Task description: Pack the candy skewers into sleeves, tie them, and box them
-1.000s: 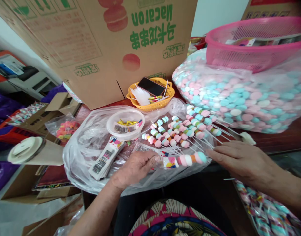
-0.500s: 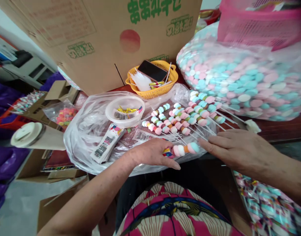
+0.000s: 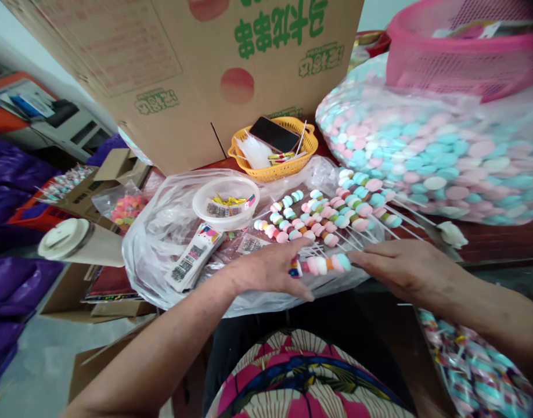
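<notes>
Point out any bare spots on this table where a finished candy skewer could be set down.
Free: the plastic sheet between the clear bowl and the label stack, and the dark tabletop strip under the big candy bag. Crowded: the skewer rows ahead of the left hand and right hand.

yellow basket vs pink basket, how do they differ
The yellow basket is small and sits on the table by the cardboard box; the pink basket is far larger and rests on the big candy bag. The yellow one holds a phone; the pink one holds papers. Both are plastic mesh.
</notes>
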{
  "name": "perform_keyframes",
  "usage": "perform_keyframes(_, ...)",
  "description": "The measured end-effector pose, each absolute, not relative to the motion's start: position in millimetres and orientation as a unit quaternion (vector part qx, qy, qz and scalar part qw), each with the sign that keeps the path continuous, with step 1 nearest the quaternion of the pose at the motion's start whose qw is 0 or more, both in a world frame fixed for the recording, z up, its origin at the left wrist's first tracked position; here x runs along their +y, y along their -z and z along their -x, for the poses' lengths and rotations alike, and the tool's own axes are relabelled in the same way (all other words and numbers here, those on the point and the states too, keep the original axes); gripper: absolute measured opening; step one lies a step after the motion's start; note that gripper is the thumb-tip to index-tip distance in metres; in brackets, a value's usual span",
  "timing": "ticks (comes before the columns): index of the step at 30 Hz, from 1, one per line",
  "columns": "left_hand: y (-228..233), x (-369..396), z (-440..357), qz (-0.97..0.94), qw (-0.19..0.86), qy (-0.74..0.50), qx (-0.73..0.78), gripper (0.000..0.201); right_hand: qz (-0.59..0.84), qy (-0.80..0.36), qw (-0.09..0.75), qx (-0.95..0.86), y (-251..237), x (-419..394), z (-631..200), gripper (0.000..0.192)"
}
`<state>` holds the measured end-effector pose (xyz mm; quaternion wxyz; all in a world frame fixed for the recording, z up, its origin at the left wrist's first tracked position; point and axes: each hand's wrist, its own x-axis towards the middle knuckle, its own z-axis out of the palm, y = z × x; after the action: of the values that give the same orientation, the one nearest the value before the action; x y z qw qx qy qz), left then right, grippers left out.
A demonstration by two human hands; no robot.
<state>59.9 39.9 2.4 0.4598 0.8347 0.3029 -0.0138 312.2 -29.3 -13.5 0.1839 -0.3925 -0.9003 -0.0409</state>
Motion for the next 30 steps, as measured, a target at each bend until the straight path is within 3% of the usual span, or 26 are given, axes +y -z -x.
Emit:
perform_keyframes(3, -9, 42, -44, -0.853, 0.416, 0.096, 0.3, 0.045, 0.338, 0.078, 0.214, -0.913, 9, -32, -317, 0.028)
perform_keyframes(5, -12, 40, -42, -0.853, 0.402, 0.116, 0.311, 0.038, 0.314, 0.11, 0.218, -0.917, 5, -33, -313, 0.03)
perform_keyframes(13, 2, 26, -64, -0.83, 0.443, 0.044, 0.336, 0.085, 0.309, 0.143, 0.213, -0.916, 3, -33, -284, 0.032)
perform_keyframes(18, -1, 48, -65, -0.84, 0.45, 0.058, 0.298, 0.097, 0.35, 0.062, 0.195, -0.914, 29, -34, -283, 0.031)
perform_keyframes(23, -25, 74, -14, -0.874, 0.385, 0.067, 0.289, 0.07, 0.407, -0.001, 0.239, -0.881, 61, -38, -278, 0.026)
perform_keyframes(30, -3, 53, 24, -0.878, 0.307, 0.089, 0.357, 0.025, 0.394, -0.017, 0.31, -0.865, 59, -32, -269, 0.025)
